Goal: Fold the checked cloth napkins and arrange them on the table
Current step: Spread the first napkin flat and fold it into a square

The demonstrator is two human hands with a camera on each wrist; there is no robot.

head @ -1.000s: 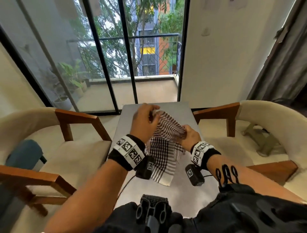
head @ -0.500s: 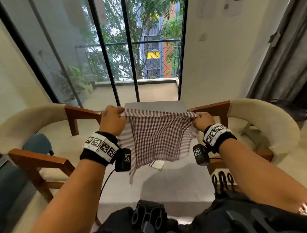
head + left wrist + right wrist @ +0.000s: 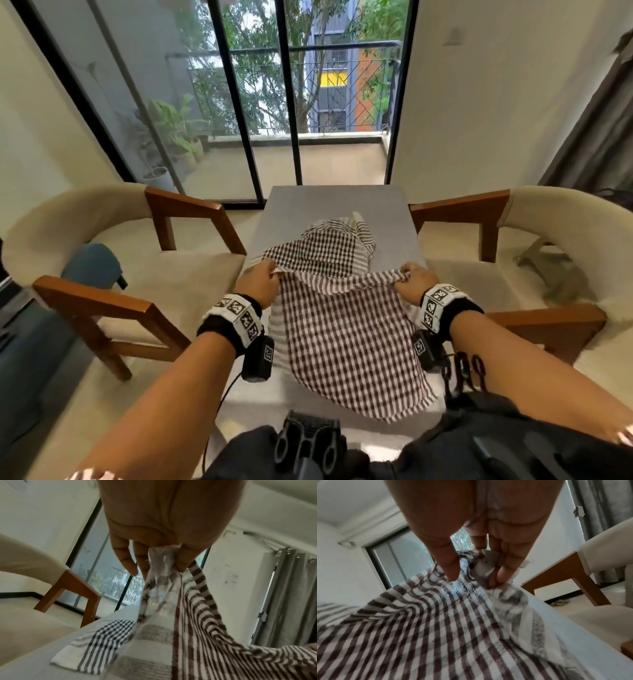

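A brown-and-white checked napkin (image 3: 346, 339) hangs spread between my hands above the near half of the grey table (image 3: 329, 205). My left hand (image 3: 262, 282) pinches its top left corner, and my right hand (image 3: 412, 279) pinches its top right corner. In the left wrist view the fingers (image 3: 184, 559) bunch the corner of the brown napkin (image 3: 202, 635). In the right wrist view thumb and fingers (image 3: 500, 573) grip the brown napkin (image 3: 428, 628). A second, black-and-white checked napkin (image 3: 325, 248) lies rumpled on the table beyond my hands, also showing as the black checked napkin (image 3: 106, 635).
Cream armchairs with wooden arms flank the table, the left chair (image 3: 113, 301) and the right chair (image 3: 534, 240). A blue cushion (image 3: 92, 265) sits on the far left. Glass balcony doors (image 3: 274, 102) stand beyond the table's far end; grey curtains (image 3: 603, 130) hang right.
My hands spread the bunched brown napkin out wide, then drew it back toward me and lower. The black checked napkin behind it has come into sight.
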